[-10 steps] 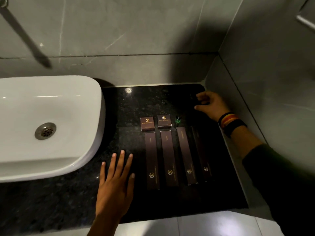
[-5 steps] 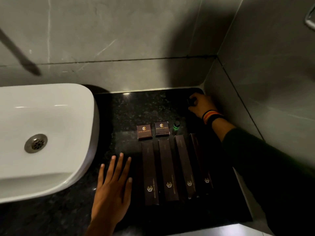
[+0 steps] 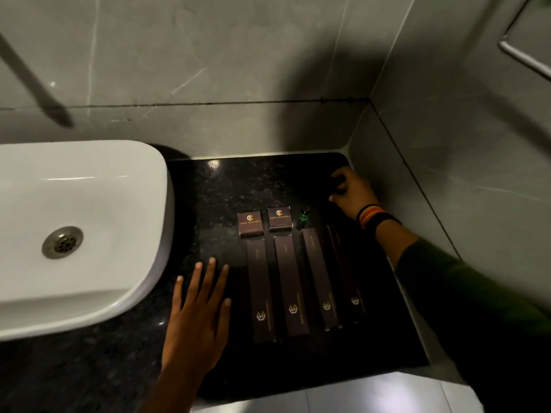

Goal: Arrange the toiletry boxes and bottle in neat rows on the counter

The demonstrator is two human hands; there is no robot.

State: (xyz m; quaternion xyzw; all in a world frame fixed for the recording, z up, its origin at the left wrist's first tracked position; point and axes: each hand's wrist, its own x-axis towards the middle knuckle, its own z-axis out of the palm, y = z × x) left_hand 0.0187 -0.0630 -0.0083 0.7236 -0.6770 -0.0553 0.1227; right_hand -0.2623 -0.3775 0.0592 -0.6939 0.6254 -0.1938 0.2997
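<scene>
Several long dark brown boxes (image 3: 287,289) lie side by side in a row on the black granite counter (image 3: 214,198). Behind them sit two small square brown boxes (image 3: 250,224), and to their right stands a small green bottle (image 3: 304,214). My left hand (image 3: 198,320) rests flat on the counter left of the long boxes, fingers spread, holding nothing. My right hand (image 3: 353,190) is in the shadowed back right corner with its fingers curled around a small dark object that is hard to make out.
A white basin (image 3: 89,234) with a metal drain takes up the left side. Grey tiled walls close off the back and right of the counter. The counter's front edge runs below the long boxes, with pale floor beyond it.
My right hand went further into the back right corner and curled its fingers there. My left hand and the boxes stay where they were.
</scene>
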